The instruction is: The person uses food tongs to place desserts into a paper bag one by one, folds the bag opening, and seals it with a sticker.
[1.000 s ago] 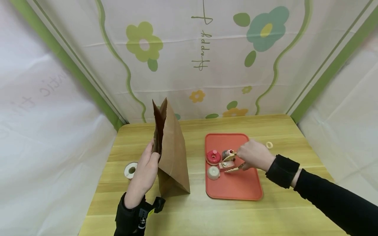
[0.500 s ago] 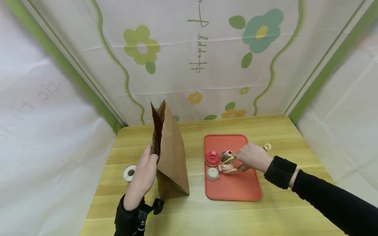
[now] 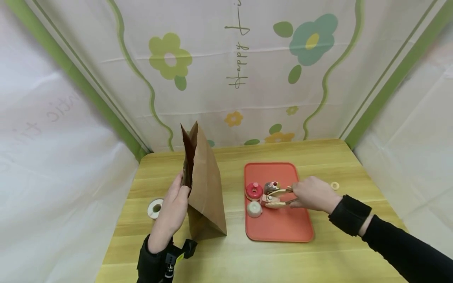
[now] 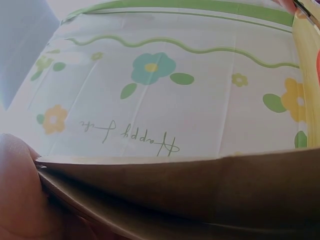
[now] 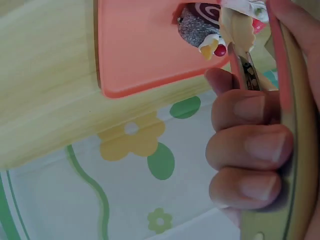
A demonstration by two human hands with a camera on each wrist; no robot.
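My left hand [image 3: 171, 210] pinches the near rim of a brown paper bag [image 3: 208, 188], which stands upright with its mouth parted. In the left wrist view the bag's rim [image 4: 150, 162] crosses below, thumb at the edge. My right hand [image 3: 314, 193] grips tongs [image 3: 275, 205], fingers curled round the handle [image 5: 300, 150]. The cream tong tips lie on either side of a small pink toy cake [image 3: 267, 199] on the red tray [image 3: 281, 230]. Beside it are a pink toy donut [image 3: 254, 192], a pale round toy dessert [image 3: 254, 209] and a grey swirl roll cake [image 5: 197, 27].
A white tape roll [image 3: 154, 208] lies left of the bag, partly behind the left hand. Just beyond the right hand shows a small cream ring [image 3: 334, 186]. The wooden table [image 3: 233, 259] ends at a flowered curtain [image 3: 212, 94] at the back.
My right hand has moved right and slightly nearer, and the tongs have swung lower, their tips a little closer together about the pink cake. The cream ring moved with the hand. The left hand stays put.
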